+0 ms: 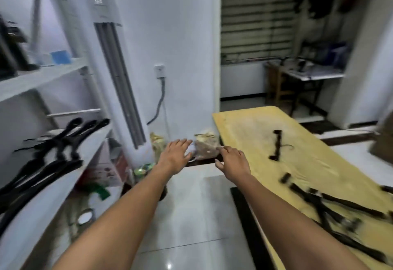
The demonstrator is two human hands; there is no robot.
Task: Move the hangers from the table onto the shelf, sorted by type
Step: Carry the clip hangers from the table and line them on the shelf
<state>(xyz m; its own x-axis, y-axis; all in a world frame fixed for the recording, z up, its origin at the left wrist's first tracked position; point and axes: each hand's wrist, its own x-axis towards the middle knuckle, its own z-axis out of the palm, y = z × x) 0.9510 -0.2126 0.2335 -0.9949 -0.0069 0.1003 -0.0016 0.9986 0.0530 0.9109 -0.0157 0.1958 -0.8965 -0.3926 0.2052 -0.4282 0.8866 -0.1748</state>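
Head view: your left hand (175, 155) and right hand (232, 161) are stretched out in front and apart from each other. Both have fingers spread and hold nothing. They're over the floor (191, 216) between shelf (70, 186) and surface (244, 127), with the right hand just beside the surface's left edge. Black hangers (53, 152) lie stacked on the shelf's lower board. One clip hanger (276, 145) lies mid-surface. The hanger pile (323, 206) sits toward the surface's near right edge, too blurred to tell types.
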